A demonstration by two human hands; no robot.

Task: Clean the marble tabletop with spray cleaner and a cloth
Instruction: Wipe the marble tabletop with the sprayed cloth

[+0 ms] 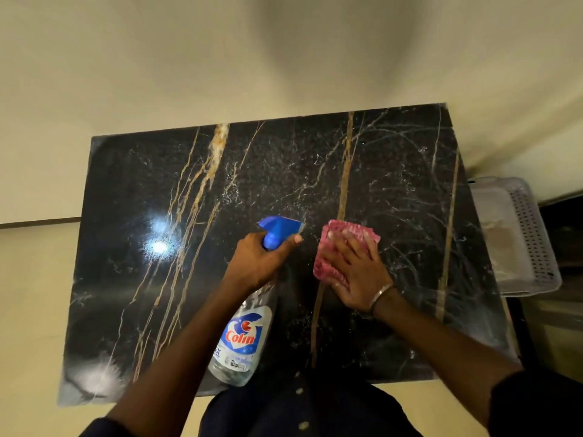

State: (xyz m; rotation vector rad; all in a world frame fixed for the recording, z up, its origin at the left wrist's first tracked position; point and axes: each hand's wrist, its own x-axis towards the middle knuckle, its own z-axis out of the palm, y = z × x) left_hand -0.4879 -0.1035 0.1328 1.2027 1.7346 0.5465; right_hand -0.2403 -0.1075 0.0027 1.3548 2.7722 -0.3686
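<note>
Both hands: bottle [240,339] left, cloth [328,247] (apparently flattened) right.

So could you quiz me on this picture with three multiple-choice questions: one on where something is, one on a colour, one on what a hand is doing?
1. Where is the pink cloth?
A. flat on the marble tabletop
B. in the basket
C. on the floor

2. What colour is the spray bottle nozzle?
A. red
B. blue
C. green

3. What is the left hand doing?
A. resting empty
B. pressing the cloth
C. gripping the bottle

Answers: 1 A, the right hand presses it on the marble; 2 B, the trigger head is blue; 3 C, its fingers wrap the bottle's neck.
</note>
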